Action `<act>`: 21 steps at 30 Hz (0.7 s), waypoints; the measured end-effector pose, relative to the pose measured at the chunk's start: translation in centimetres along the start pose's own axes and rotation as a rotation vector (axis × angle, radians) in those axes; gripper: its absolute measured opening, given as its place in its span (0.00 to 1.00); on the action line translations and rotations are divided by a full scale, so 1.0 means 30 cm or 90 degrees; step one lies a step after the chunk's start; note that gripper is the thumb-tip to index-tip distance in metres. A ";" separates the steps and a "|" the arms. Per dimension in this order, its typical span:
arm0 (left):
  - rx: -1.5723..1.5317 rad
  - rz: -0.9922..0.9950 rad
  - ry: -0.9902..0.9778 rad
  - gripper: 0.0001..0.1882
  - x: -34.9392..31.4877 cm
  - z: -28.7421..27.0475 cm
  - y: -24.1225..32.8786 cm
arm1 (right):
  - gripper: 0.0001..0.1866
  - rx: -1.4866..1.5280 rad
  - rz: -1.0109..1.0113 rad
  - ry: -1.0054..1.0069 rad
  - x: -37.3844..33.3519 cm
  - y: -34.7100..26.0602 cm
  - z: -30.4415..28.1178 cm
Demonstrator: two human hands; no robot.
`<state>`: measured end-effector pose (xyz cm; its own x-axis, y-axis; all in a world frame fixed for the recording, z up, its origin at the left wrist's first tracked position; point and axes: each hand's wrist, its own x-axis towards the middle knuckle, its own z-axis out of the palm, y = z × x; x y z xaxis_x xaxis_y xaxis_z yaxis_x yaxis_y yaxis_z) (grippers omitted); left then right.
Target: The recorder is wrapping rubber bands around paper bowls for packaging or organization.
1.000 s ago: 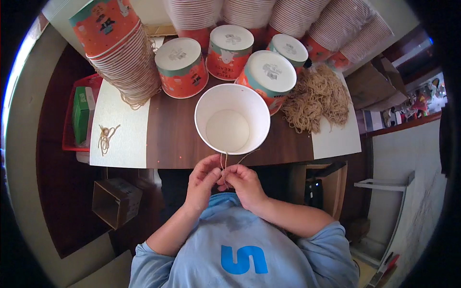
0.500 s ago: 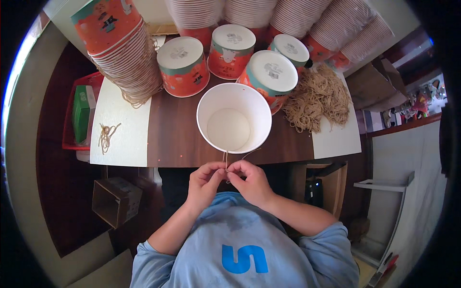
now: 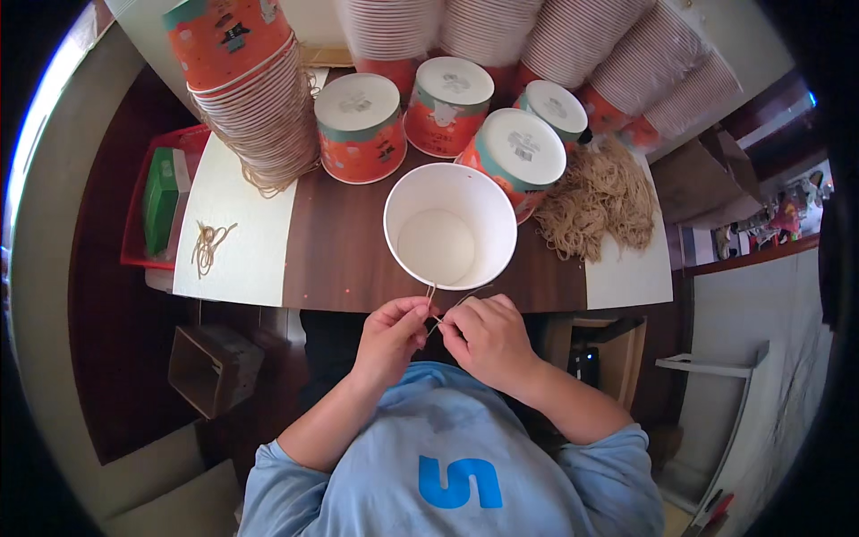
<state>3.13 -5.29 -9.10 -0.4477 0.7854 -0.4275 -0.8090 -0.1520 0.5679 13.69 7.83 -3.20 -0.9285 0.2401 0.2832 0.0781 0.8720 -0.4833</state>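
An open white paper bucket (image 3: 488, 224) stands at the table's near edge, its mouth tipped towards me. A thin tan string (image 3: 433, 294) hangs at its near rim and runs down to my fingers. My left hand (image 3: 391, 336) pinches the string between thumb and fingertips, just below the rim. Close on its right, my right hand (image 3: 492, 338) is closed with bent fingers on another stretch of the same string. The strands cross between the two hands, and one end sticks up above the right hand. Whether there is a knot is too small to tell.
Several upturned orange-and-green buckets (image 3: 360, 134) stand behind, before tall wrapped stacks (image 3: 488, 34). At left rises a bucket stack (image 3: 259, 116) with strings hanging on it. A string heap (image 3: 598, 199) lies right; a few strings (image 3: 209, 248) lie left. A cardboard box (image 3: 213, 369) sits below.
My hands have drawn slightly apart; the right one has moved right and turned its knuckles up. The strands now cross between them. The whole view has shifted a little.
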 end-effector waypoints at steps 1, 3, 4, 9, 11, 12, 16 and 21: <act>-0.013 0.007 0.001 0.08 0.003 -0.001 -0.002 | 0.07 -0.009 -0.011 -0.007 0.007 -0.002 -0.003; -0.032 0.013 0.027 0.08 0.000 0.021 0.002 | 0.07 -0.017 -0.026 -0.017 0.017 -0.006 -0.005; -0.048 0.013 0.051 0.09 -0.003 0.031 0.008 | 0.07 -0.029 -0.048 -0.012 0.020 -0.007 -0.006; -0.219 -0.151 -0.032 0.09 0.002 0.032 0.058 | 0.08 -0.064 -0.149 0.002 0.047 -0.012 -0.023; -0.275 -0.206 -0.103 0.08 0.006 0.018 0.059 | 0.09 -0.074 -0.186 0.012 0.062 -0.009 -0.027; -0.271 -0.225 -0.093 0.07 0.006 0.016 0.058 | 0.09 -0.074 -0.190 0.009 0.069 -0.009 -0.031; -0.256 -0.220 -0.039 0.05 -0.004 0.018 0.068 | 0.11 -0.066 -0.197 -0.017 0.092 -0.009 -0.049; 0.058 0.056 0.089 0.04 -0.021 0.042 0.066 | 0.10 -0.074 -0.200 -0.042 0.131 -0.006 -0.051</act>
<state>2.28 -5.33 -6.83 -0.5693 0.6789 -0.4637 -0.7290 -0.1561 0.6665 10.58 9.27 -0.72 -0.9349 -0.0737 0.3471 -0.1787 0.9428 -0.2814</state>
